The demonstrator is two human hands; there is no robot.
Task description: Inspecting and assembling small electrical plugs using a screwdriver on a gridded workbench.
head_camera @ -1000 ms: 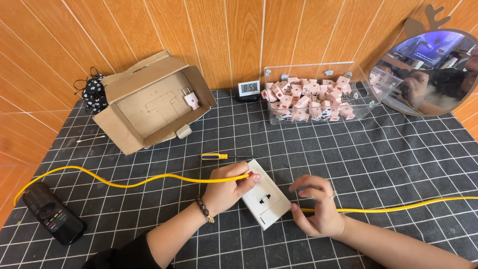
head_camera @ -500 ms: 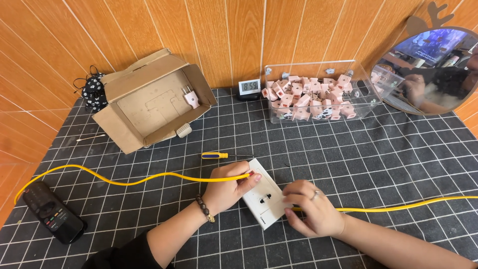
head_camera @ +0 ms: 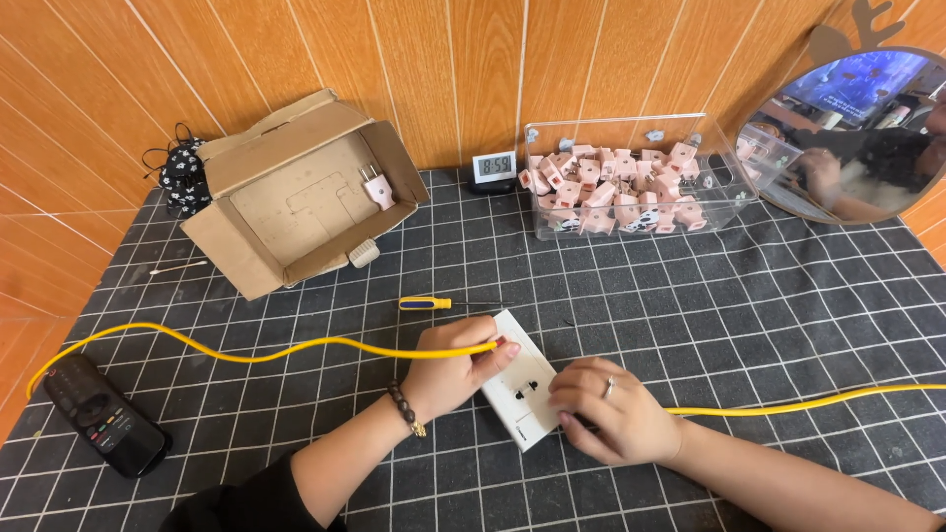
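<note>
The white socket plate [head_camera: 520,386], flat and rectangular, lies between both hands on the black gridded mat [head_camera: 769,296]. The left hand [head_camera: 451,366] pinches a thin yellow cable [head_camera: 246,353] at the plate's far-left edge. The right hand [head_camera: 611,412] rests curled fingers on its near-right corner. Behind is an orange wooden wall [head_camera: 473,69].

Glossy white plastic socket plate [head_camera: 522,389]; smooth yellow plastic-sheathed cable [head_camera: 246,353]; matt black gridded cloth mat [head_camera: 749,305]; rough brown cardboard box [head_camera: 296,197].
</note>
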